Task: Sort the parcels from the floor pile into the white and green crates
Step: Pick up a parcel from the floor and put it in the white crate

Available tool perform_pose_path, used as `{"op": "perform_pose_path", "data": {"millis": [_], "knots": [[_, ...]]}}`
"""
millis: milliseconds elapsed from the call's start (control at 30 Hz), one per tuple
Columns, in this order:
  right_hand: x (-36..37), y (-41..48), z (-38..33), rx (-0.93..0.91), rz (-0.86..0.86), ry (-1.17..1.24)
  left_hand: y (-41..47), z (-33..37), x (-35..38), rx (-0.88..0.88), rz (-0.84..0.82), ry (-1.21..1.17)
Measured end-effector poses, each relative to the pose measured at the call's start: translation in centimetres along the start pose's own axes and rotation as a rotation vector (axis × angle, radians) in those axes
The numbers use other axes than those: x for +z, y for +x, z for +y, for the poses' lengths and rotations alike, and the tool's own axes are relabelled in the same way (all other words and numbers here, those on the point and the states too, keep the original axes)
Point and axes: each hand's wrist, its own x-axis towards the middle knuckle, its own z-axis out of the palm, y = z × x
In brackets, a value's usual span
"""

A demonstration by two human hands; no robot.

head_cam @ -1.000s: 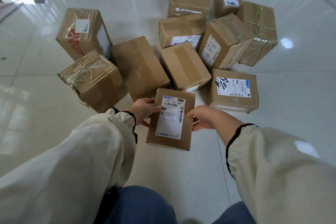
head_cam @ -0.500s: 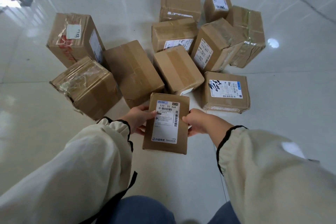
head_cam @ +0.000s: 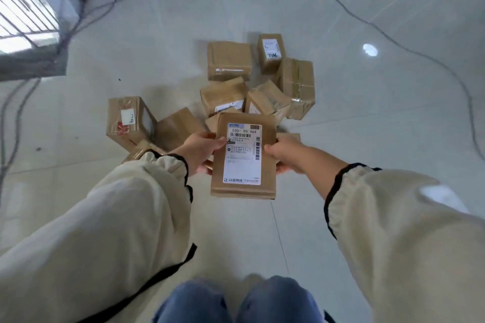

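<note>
Parcel (head_cam: pixel 244 190), label (head_cam: pixel 242 155) up, is held above the floor (head_cam: pixel 367 126). Our left hand (head_cam: pixel 202 151) pinches its 9 o'clock edge and our right hand (head_cam: pixel 284 155) its 3 o'clock edge, thumbs on top, fingers hidden beneath. At 12 o'clock lies the pile (head_cam: pixel 229 60), its nearest boxes partly covered. The label's small print is unreadable.

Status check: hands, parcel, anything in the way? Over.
Left hand and right hand both grip the labelled parcel. Held above floor pile. Crates not in view; cables trail beyond.
</note>
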Motion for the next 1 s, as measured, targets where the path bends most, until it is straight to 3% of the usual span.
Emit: {"op": "perform_pose_path", "data": {"millis": [300, 500, 833, 1000], "knots": [[-11.9, -25.7, -11.8, -0.071, 0.136, 0.131, -24.2, 19.1, -0.9, 0.147, -0.082, 0.079], [-20.0, -38.5, -16.5, -0.097, 0.244, 0.095, -36.0, 27.4, 1.4, 0.273, -0.143, 0.104], [-29.5, -48.8, -15.7, -0.183, 0.43, 0.233, -44.8, 35.5, 7.8, 0.588, -0.268, 0.289], [-33.0, -52.4, -12.9, -0.164, 0.547, 0.296, -47.3, 37.2, 12.3, 0.662, -0.374, 0.342]]}}
